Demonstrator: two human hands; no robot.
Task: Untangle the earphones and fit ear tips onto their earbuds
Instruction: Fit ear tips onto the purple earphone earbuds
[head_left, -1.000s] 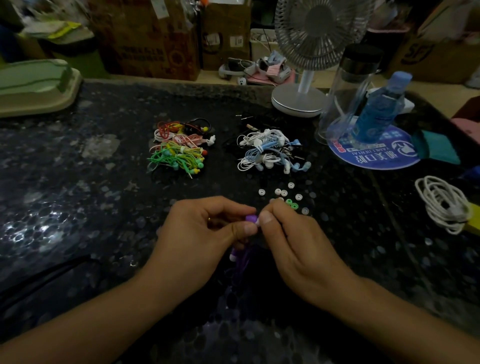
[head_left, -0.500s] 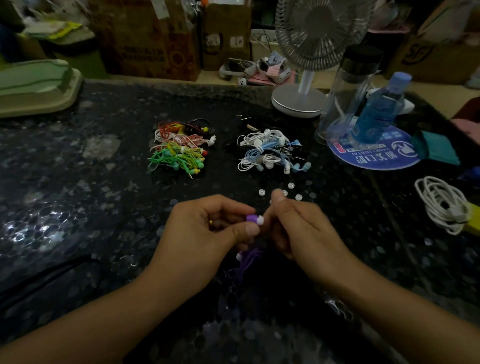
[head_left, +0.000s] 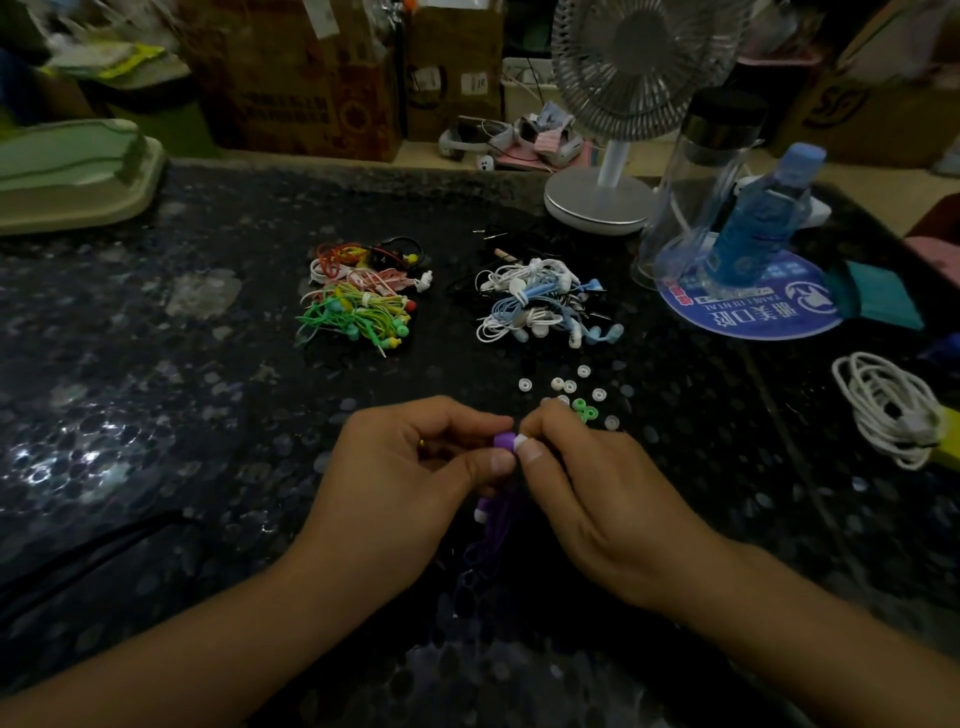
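We pinch the purple earbud (head_left: 503, 440) in our left hand (head_left: 415, 467) while our right hand (head_left: 587, 467) presses a white tip (head_left: 519, 443) on, two tangled piles (head_left: 540, 306) beyond it untouched.

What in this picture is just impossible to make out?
- Head view: whether the white ear tip is fully seated on the purple earbud; the right hand and left hand thumbs cover the joint.
- The purple cable: too dark to tell if it is tangled.
- How many sets the white and blue earphone pile holds: too small and knotted.
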